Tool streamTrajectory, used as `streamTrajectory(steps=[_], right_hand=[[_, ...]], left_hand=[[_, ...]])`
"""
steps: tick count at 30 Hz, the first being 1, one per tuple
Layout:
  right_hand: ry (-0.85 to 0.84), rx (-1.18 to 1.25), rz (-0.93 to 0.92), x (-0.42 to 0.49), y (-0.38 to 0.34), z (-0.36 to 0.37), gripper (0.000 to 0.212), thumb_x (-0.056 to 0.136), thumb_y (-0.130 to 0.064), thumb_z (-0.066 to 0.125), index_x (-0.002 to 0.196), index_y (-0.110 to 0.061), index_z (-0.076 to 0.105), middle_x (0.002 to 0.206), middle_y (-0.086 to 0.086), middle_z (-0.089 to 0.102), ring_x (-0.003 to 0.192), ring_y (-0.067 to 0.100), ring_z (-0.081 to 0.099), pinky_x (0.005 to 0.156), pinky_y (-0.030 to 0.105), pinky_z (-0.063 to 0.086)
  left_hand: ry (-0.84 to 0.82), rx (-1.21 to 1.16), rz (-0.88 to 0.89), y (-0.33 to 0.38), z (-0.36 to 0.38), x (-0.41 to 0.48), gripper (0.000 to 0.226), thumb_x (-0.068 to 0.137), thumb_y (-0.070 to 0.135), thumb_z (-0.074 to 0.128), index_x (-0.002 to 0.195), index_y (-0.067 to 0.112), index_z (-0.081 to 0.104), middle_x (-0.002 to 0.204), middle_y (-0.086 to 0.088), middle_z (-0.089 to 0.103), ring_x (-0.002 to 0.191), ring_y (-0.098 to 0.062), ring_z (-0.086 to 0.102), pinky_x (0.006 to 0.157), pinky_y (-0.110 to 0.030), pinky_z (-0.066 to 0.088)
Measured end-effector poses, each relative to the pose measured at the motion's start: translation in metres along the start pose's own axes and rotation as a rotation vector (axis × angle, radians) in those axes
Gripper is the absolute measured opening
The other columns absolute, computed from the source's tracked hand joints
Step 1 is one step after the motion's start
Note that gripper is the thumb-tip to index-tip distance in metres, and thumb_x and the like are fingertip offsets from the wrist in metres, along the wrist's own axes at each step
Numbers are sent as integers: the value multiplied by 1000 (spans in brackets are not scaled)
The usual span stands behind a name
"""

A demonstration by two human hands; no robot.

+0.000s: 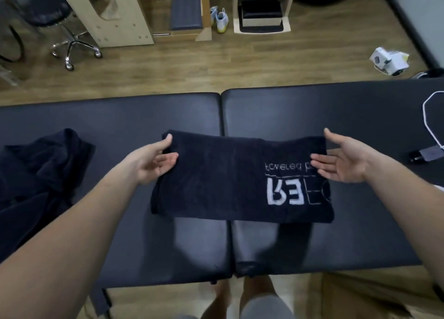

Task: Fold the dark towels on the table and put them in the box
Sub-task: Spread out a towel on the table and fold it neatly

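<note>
Head view: my left hand [153, 161] and right hand [341, 161] are spread, fingers straight, gripping nothing, fingertips touching the ends of the folded towel [216, 181], which lies across the middle seam of the table [120, 116]; a crumpled towel [36, 174] lies at its left end

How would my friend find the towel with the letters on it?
Look at the long black table. In its middle, between the left hand and right hand, is a flat folded towel. Only it has white letters; the other towel, at the left, is crumpled.
</note>
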State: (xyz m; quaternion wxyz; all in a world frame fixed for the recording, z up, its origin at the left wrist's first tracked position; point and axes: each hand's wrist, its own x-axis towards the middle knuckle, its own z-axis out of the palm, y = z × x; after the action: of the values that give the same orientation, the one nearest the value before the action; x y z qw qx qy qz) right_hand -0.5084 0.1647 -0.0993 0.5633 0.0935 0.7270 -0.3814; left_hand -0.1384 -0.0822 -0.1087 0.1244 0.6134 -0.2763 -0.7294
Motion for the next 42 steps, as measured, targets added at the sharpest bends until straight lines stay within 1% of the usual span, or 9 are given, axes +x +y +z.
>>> streamTrajectory(steps=[4, 8, 12, 20, 25, 30, 33, 36, 42], right_hand=[[198, -123, -5, 39, 8, 22, 48, 79, -50, 77, 113, -21, 59, 100, 1, 61, 80, 16, 56, 64, 32, 49], [782, -462, -687, 46, 39, 56, 39, 86, -24, 60, 124, -15, 57, 126, 14, 55, 112, 34, 55, 94, 42, 46], [324, -1248, -1149, 41, 98, 132, 54, 92, -42, 40, 143, -26, 49, 152, 8, 43, 143, 29, 35, 117, 58, 22], [542, -1330, -649, 93, 74, 60, 71, 95, -70, 13, 157, -36, 6, 167, -2, -2, 153, 22, -13, 120, 54, -9], [452, -927, -575, 95, 65, 42, 65, 99, -58, 30, 157, -36, 11, 167, -7, 0, 153, 23, 3, 122, 52, 13], [583, -498, -706, 63, 81, 11, 62, 101, -31, 49, 156, -23, 21, 164, 5, 21, 151, 20, 17, 123, 46, 18], [650, -740, -881, 43, 97, 42, 59, 97, -36, 41, 152, -15, 34, 160, 13, 28, 149, 31, 23, 121, 51, 20], [300, -1109, -1204, 41, 117, 106, 55, 95, -38, 39, 146, -17, 45, 155, 11, 38, 146, 31, 29, 117, 57, 23], [346, -1434, -883, 44, 183, 26, 60, 100, -55, 20, 155, -29, 23, 164, -1, 18, 153, 23, 11, 121, 53, 15]], left_hand=[[399, 571, 404, -31, 24, 36, 78, 85, 47, 76, 146, 10, 44, 130, -11, 60, 116, -26, 60, 97, -36, 49], [450, 1442, 1053, -99, 70, 26, 66, 92, 48, 52, 150, 18, 45, 155, -15, 42, 144, -37, 37, 114, -58, 22], [37, 1791, 1073, -147, 110, 27, 63, 95, 54, 35, 151, 29, 45, 166, -6, 26, 155, -31, 17, 118, -67, 5], [495, 1354, 451, -102, 25, 67, 70, 97, 70, 22, 158, 47, -5, 170, 5, -6, 157, -26, -6, 118, -70, 3], [494, 1086, 398, -117, -15, 51, 80, 87, 79, 35, 145, 24, 40, 145, -5, 52, 132, -37, 42, 105, -58, 40], [602, 1076, 518, -95, -16, 42, 76, 90, 51, 66, 150, 12, 38, 151, -13, 43, 139, -38, 32, 113, -57, 28], [514, 1278, 950, -91, 25, 29, 74, 87, 47, 55, 148, 7, 43, 154, -17, 43, 141, -39, 38, 111, -58, 32], [30, 1644, 1183, -134, 90, 22, 68, 90, 52, 46, 150, 20, 46, 162, -10, 35, 151, -33, 26, 115, -63, 26], [397, 1583, 698, -178, 5, 24, 65, 101, 59, 27, 160, 33, 20, 169, 1, 13, 156, -29, 9, 120, -63, -2]])
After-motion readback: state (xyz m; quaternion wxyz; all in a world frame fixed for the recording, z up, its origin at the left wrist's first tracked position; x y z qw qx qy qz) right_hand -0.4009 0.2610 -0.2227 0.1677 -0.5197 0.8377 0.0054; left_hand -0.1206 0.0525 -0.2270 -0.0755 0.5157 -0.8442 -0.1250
